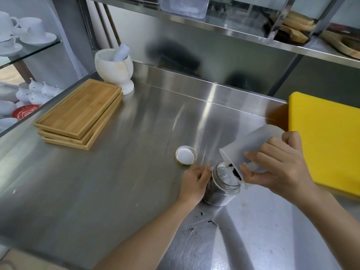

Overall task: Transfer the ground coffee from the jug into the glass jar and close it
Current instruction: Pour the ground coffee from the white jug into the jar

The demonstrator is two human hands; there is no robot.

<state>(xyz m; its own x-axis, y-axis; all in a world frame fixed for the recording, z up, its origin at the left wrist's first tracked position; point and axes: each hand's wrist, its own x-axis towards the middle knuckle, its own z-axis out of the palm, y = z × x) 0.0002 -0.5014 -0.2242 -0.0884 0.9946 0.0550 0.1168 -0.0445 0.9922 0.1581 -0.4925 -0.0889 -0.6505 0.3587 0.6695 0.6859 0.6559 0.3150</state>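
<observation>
The right hand (278, 168) grips the white plastic jug (251, 151), fingers wrapped over its side and thumb underneath, tipping it so its lip sits over the mouth of the glass jar (222, 184). Dark ground coffee (234, 173) clings at the lip, right above the opening. The left hand (194, 182) closes around the jar's left side, steadying it on the steel counter (116, 191); dark grounds fill the jar's lower part. Just beyond the left hand's fingers lies the lid (185, 157), inner side up, apart from the jar. Spilled grounds (202, 221) speckle the counter near the left wrist. A yellow cutting board (327, 141) lies right behind the right hand. Well beyond the left hand sit stacked bamboo trays (79, 114) and a stone mortar with pestle (115, 69).
</observation>
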